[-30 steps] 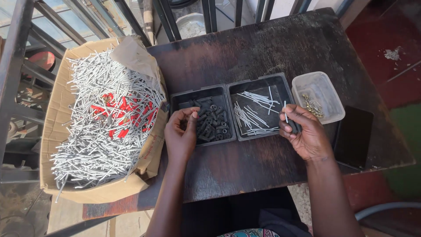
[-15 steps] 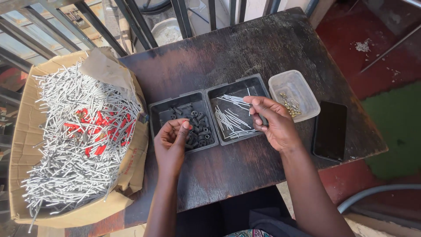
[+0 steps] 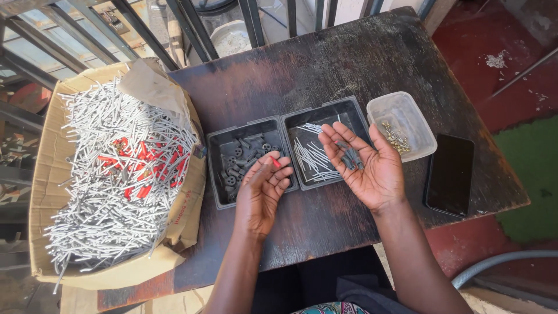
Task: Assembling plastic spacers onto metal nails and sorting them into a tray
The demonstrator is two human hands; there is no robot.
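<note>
Over a dark, worn wooden table, both hands apart, palms turned up. Right hand spread open above the near edge of the right black tray, cradling a few small dark grey parts loose on the palm, fingers not closed on them. Left hand held open just over the near corner of the left black tray, fingers loosely curled, a tiny red piece at the fingertips; whether gripped or only resting, cannot tell. Left tray filled with dark round washers and short sleeves, right tray with thin silver pins. Beside the right tray, a clear plastic tub with small brass bits; further right, a black phone lying flat. At far left, a cardboard box heaped with silver rods and some red ones
</note>
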